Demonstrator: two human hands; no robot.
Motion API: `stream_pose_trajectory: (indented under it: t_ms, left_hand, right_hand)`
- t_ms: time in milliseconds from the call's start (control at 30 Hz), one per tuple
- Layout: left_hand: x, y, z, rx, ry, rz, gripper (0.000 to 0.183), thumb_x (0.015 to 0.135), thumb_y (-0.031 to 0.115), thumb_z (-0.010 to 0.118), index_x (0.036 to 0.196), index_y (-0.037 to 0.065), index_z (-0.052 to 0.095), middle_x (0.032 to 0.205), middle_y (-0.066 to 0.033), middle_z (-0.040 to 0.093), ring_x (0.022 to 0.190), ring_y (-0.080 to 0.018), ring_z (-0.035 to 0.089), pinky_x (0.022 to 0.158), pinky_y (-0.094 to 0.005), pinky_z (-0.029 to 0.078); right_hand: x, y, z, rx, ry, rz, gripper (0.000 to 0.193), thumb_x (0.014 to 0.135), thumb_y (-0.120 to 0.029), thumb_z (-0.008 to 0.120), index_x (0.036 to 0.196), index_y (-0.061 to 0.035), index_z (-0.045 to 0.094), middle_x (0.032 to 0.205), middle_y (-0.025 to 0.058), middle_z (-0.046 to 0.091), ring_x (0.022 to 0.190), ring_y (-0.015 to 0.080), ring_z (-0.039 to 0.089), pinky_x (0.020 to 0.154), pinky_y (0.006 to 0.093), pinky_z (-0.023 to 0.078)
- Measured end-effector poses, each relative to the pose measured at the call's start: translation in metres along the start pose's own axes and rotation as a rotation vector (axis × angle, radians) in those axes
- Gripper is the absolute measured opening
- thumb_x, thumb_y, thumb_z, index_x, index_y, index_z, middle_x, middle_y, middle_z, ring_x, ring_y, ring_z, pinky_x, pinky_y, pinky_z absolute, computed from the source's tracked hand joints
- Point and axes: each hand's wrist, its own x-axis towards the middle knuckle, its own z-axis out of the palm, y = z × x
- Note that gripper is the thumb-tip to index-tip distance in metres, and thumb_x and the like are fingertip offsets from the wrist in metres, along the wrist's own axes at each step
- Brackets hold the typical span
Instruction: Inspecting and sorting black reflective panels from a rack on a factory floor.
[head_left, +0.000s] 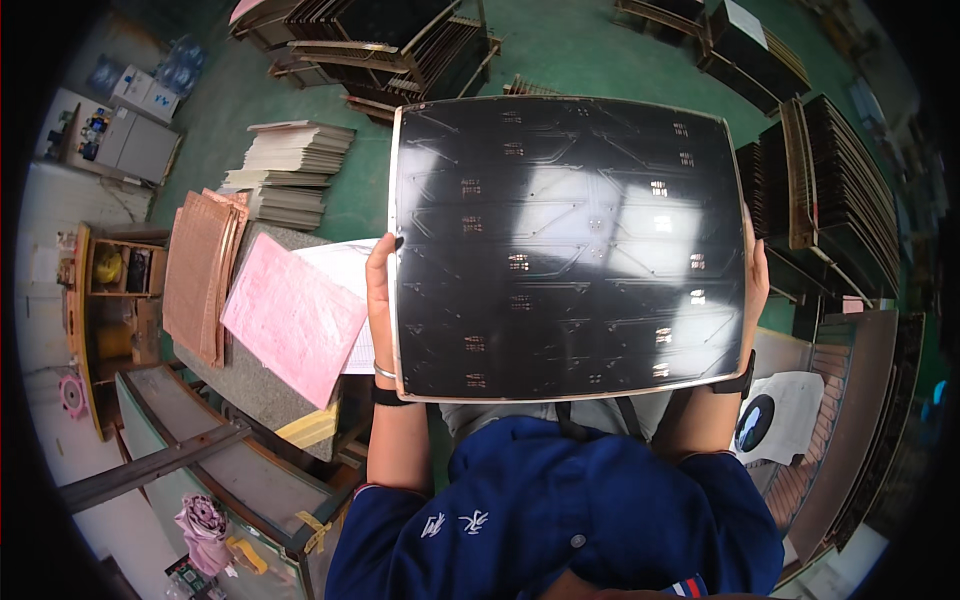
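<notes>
A large black circuit board panel (570, 250) with rows of small copper-coloured pads and fine traces is held up in front of my body. Bright reflections lie across its glossy face. My left hand (379, 295) grips its left edge, the thumb showing at the rim. On the opposite edge my right hand (757, 278) is closed round the board, most of its fingers hidden behind it. A pink sheet (298, 315) and white paper (345, 262) lie on a surface beside my left hand.
Racks of upright dark panels stand at the right (850, 190) and at the far side (390, 50). Stacked pale boards (295, 170) and copper-coloured sheets (203, 275) are on the left. A metal-framed bench (230, 440) stands near left; a wire rack (815, 420) is near right.
</notes>
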Motion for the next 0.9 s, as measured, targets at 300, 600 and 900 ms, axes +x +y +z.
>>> stream_pose_trajectory:
  t_ms: [300,600,900]
  left_hand:
    - [0.015,-0.016,-0.066,-0.253,-0.127,-0.094,0.041,0.098,0.027,0.039,0.133,0.006,0.038,0.129,-0.0101,0.049,0.117,-0.0251,0.049,0.101,-0.0408,0.040]
    - [-0.005,-0.042,0.003,0.040,-0.146,-0.104,0.058,0.093,0.013,0.049,0.143,0.013,0.021,0.137,-0.0083,0.040,0.122,-0.0221,0.045,0.102,-0.0364,0.039]
    - [0.010,-0.031,-0.031,0.121,-0.173,-0.127,0.054,0.091,0.013,0.052,0.140,0.011,0.027,0.133,-0.0099,0.044,0.122,-0.0235,0.045,0.103,-0.0380,0.039]
  right_hand:
    - [0.020,0.038,-0.040,-0.087,0.022,0.127,0.030,0.093,-0.017,0.050,0.117,0.0018,0.053,0.107,0.0131,0.062,0.092,0.0199,0.064,0.079,0.0318,0.054]
    - [-0.006,0.067,0.002,0.042,-0.175,0.218,0.060,0.084,-0.005,0.058,0.137,-0.0020,0.029,0.133,0.0141,0.044,0.121,0.0288,0.046,0.099,0.0434,0.041]
    - [-0.015,0.028,-0.025,-0.102,-0.249,0.178,0.052,0.084,-0.002,0.054,0.130,0.0071,0.032,0.115,0.0279,0.052,0.087,0.0398,0.064,0.065,0.0507,0.058]
